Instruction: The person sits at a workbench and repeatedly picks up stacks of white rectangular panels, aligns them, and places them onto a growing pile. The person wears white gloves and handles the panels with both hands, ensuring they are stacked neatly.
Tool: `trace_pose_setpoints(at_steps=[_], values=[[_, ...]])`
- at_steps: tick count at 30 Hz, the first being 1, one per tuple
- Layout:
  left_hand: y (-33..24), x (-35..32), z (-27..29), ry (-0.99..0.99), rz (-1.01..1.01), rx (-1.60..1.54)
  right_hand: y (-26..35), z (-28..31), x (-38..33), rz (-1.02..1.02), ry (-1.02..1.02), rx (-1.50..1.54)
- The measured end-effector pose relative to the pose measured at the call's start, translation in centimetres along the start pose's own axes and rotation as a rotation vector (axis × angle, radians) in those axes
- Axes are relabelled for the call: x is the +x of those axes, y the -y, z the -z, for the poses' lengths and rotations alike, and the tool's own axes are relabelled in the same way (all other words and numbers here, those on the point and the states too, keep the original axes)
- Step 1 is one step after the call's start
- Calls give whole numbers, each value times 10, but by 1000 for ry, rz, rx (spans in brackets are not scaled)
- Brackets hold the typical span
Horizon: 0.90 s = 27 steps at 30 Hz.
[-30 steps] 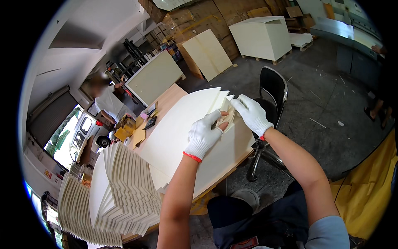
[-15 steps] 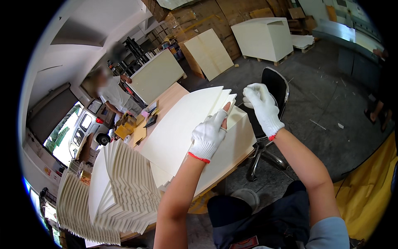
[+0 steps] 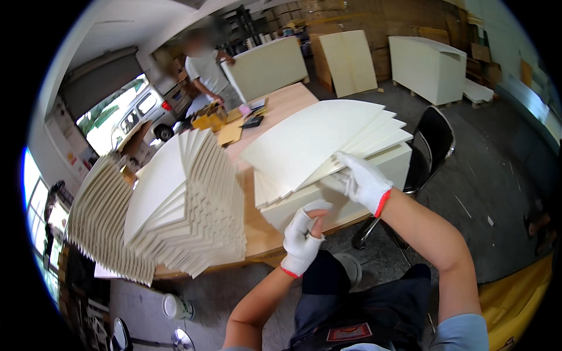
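Observation:
Large white curved sheets (image 3: 316, 131) lie fanned out on top of a thick white stack (image 3: 386, 161) at the table's near right corner. My right hand (image 3: 366, 182), in a white knit glove with a red cuff, is at the near edge of these sheets. Its fingers are apart and point left; whether they touch the edge is hard to tell. Closer to my body, my left hand (image 3: 303, 238) is held in front of the stack with loosely bent, parted fingers. Bare fingertips show from its glove. Neither hand visibly holds anything.
Two tall piles of fanned white sheets (image 3: 205, 205) stand on the left of the wooden table (image 3: 278, 105). A black chair (image 3: 433, 137) is beside the right corner. Beyond the table a person (image 3: 208, 73) stands by a white panel (image 3: 266, 67). A bucket (image 3: 175, 307) sits on the floor.
My view has swung left. My left hand has come off the sheets toward my body, while my right hand has moved from near the chair to the sheets' edge. The top sheets are fanned wider.

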State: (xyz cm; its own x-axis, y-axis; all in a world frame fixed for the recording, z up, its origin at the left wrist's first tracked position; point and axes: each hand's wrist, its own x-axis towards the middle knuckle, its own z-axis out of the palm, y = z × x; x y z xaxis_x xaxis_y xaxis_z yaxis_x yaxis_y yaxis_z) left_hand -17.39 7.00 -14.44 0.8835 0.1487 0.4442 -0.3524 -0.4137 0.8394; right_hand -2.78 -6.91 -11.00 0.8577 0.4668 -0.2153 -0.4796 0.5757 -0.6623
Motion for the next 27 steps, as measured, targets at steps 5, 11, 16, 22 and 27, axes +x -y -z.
trace_pose_setpoints(at_steps=[5, 11, 16, 22, 27], values=[[51, -16, 36, 53, 338, -838, 8, -16, -17, -71, -96, -89], [17, -19, 51, 86, 639, -1390, 37, 3, -89, -82, -13, -224], [-11, -13, 46, 42, 724, -1330, 33, 54, -142, 83, -113, -271], [-59, -25, 51, -20, 678, -862, 25, 62, -189, 32, 32, -310], [-79, -48, 89, -233, 473, -585, 10, 32, -170, 92, 191, -271]])
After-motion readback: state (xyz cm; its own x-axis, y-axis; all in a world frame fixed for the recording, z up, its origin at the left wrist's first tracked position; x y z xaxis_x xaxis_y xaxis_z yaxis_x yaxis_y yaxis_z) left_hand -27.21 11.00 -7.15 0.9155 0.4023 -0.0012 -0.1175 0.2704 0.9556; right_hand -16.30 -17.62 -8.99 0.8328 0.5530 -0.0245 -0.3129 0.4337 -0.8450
